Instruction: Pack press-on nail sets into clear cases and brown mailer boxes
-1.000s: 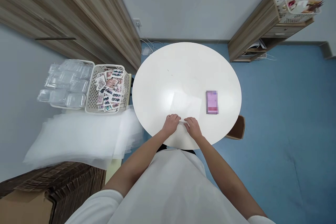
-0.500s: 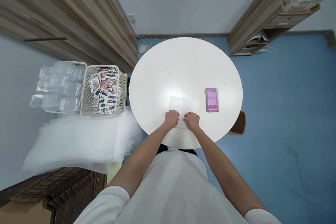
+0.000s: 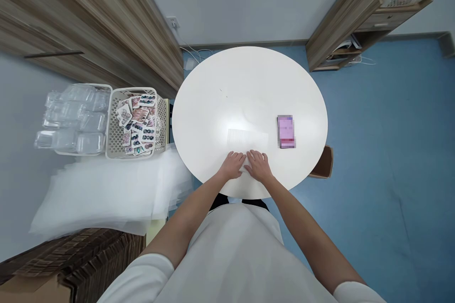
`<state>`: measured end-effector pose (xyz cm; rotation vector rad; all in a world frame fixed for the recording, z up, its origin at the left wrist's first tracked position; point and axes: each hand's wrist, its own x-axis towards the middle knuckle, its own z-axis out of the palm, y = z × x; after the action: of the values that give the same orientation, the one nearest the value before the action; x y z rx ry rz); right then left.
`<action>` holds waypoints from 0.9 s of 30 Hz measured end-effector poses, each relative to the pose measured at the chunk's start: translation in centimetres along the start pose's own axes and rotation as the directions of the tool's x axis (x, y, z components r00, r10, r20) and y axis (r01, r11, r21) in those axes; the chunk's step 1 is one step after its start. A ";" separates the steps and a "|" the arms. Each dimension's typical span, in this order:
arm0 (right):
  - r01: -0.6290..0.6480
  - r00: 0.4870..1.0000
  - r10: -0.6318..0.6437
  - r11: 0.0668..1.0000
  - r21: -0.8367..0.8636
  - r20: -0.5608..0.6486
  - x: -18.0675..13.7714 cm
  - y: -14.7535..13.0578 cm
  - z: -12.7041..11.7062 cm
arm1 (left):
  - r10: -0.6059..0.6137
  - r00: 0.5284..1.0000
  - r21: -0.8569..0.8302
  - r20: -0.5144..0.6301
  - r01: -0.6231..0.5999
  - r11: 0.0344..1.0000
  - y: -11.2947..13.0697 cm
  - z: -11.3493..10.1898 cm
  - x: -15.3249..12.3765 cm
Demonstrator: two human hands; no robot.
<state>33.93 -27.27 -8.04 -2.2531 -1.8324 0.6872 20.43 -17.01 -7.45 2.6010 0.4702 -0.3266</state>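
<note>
Shirt, white (image 3: 232, 251), one, worn by the person, before the near edge of the worktop (image 3: 252, 73), which is white and oval. Cardboard, brown, folded, stacked (image 3: 103, 255), beyond the worktop's left edge, toward the person. Left hand (image 3: 232, 164) and right hand (image 3: 258, 165), bare, side by side close to the near edge, about its middle; fingers of both bent down on the near part of the sheet, whether pinching or merely pressing cannot be told. Sheet, thin, whitish, translucent (image 3: 248, 139), one, flat on the worktop, between near edge and centre, running under both hands. Sheets, white, loose pile (image 3: 103, 194), off the left edge. Box, brown, open (image 3: 324, 163), below the right edge, partly hidden. Item, pink, rectangular, pixelated (image 3: 286, 131), one, toward the right edge, apart from the right hand. Baskets, white, lattice, two (image 3: 162, 123), left of the worktop: one with printed cards (image 3: 138, 125), one with clear plastic containers (image 3: 76, 118). Cabinet, wood-grain (image 3: 124, 19), past the far left edge. Shelf unit, wood-grain (image 3: 341, 19), past the far right edge.
</note>
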 end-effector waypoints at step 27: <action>-0.284 0.959 0.282 0.951 0.125 0.039 4.2 2.3 -1.0 | -0.296 0.935 -0.009 -0.195 0.300 0.954 -0.9 -2.0 1.3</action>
<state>36.98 -23.60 -9.12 -2.4528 -1.4376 0.8505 21.55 -14.95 -6.51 2.5921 0.9405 -0.1755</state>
